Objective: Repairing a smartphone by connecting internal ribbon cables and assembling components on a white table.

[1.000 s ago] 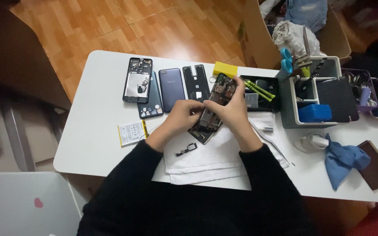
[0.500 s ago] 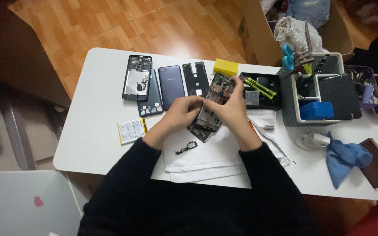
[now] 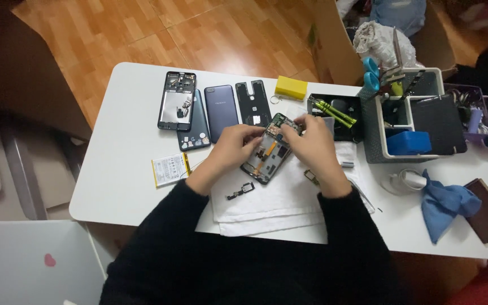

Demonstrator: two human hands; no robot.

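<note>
— Locating: opened phone (image 3: 270,151) being held just above white cloth (image 3: 266,197) on table (image 3: 125,164), left hand (image 3: 234,148) and right hand (image 3: 312,144) both gripping its edges.

— Handling: probably light, stiff, fragile; exposed board and ribbons inside. Gripping by frame edges only.

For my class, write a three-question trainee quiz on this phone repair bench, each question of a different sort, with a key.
1. True or false: both hands, left hand and right hand, are on the opened phone.
2. The white cloth lies: A under the hands; B in the grey organiser; C on the floor.
3. Fill in: the small block beyond the phone, near the table's far edge, is ____.

Key: 1 true; 2 A; 3 yellow.
</note>
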